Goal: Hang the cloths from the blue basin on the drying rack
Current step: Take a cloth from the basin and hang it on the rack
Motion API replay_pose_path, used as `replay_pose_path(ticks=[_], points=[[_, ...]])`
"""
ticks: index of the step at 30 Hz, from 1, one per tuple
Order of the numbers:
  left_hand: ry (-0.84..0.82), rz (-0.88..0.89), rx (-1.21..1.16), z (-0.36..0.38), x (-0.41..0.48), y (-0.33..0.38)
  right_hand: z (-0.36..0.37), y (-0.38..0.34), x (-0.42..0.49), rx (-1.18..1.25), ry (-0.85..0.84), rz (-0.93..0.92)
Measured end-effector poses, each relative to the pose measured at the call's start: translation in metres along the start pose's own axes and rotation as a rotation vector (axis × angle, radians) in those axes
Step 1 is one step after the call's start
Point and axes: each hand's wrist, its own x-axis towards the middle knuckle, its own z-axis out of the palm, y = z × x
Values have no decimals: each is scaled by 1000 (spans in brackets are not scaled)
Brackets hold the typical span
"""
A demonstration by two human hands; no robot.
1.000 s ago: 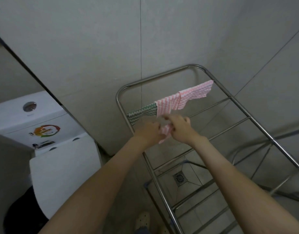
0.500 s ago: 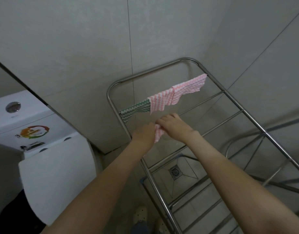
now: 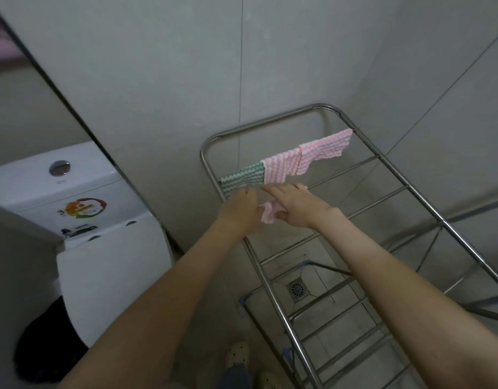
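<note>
Where the head view looked down into a tiled corner, the following were recorded.

Drying rack (image 3: 442, 222): bare metal tube, standing against the grey wall, rungs running across it.

Cloths already hung, all on the second bar from the wall end: green cloth (image 3: 243, 176) nearest the left rail; middle pink cloth (image 3: 281, 168) just beside it, edges touching; far pink cloth (image 3: 323, 148) reaching to the right rail.

Loose pink cloth (image 3: 269, 213): bunched between the two hands at the next rung towards the person, just below the green cloth, a small fold hanging down.

Left hand (image 3: 238, 210): grip closed, fingers curled in on the left edge of the loose pink cloth.

Right hand (image 3: 295, 204): grip not closed, fingers stretched nearly straight and laid over the top of the loose pink cloth. Whether the thumb beneath pinched it could not be told.

Toilet (image 3: 101, 262): white, lid down, left of the rack, with a flush button (image 3: 59, 167) on the cistern and a coloured sticker (image 3: 83, 208) on its front.

Floor drain (image 3: 297, 289): seen through the rungs.

Dark shape (image 3: 45, 346): on the floor beside the toilet, kind unclear.

Pale shoe (image 3: 238, 355): at the lower edge.
</note>
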Motion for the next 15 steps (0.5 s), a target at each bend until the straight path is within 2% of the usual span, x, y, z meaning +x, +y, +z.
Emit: replay_pose_path(ticks=[6,15], points=[[95,-79,-44,-27,-64,-12,-19,-54,-18,34,72,-120],[248,-408,-26,-31,-239,-65,-20,-206,-44,54,74,-428]])
